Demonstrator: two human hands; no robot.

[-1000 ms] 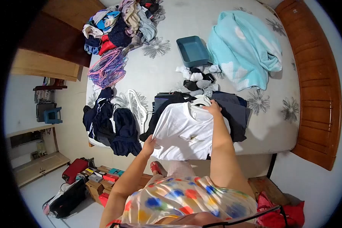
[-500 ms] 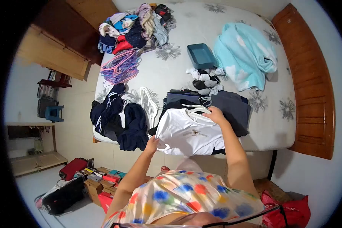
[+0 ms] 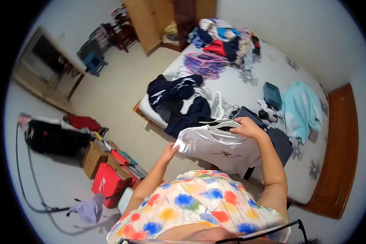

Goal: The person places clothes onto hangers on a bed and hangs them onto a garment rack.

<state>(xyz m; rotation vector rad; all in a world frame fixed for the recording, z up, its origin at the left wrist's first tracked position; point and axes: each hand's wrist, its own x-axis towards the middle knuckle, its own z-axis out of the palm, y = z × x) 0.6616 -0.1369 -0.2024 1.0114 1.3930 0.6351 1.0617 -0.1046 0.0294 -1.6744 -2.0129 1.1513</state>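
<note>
A white T-shirt [image 3: 215,144] with a small dark print on its chest hangs in front of my body, off the bed's near edge. Its sleeve end is pinched in my left hand [image 3: 170,151]. My right hand [image 3: 247,128] closes around white hangers [image 3: 221,123] at the shirt's neck opening; how many hangers are in the grip is unclear. Part of the hangers is hidden inside the shirt. Just beyond lie more white hangers [image 3: 218,105] and folded dark clothes [image 3: 280,144]. Rumpled navy clothes [image 3: 191,112] spread over the bed edge past my left hand.
On the bed [image 3: 252,87] are purple and pink hangers [image 3: 204,64], a clothes heap [image 3: 227,36], socks [image 3: 269,112], a teal bin [image 3: 272,95] and a light blue garment [image 3: 301,110]. Boxes [image 3: 109,185] and a garment rack [image 3: 33,181] stand at the left.
The view has swung toward the left side of the room. Both hands have lifted the T-shirt and hangers away from the bed, closer to my body.
</note>
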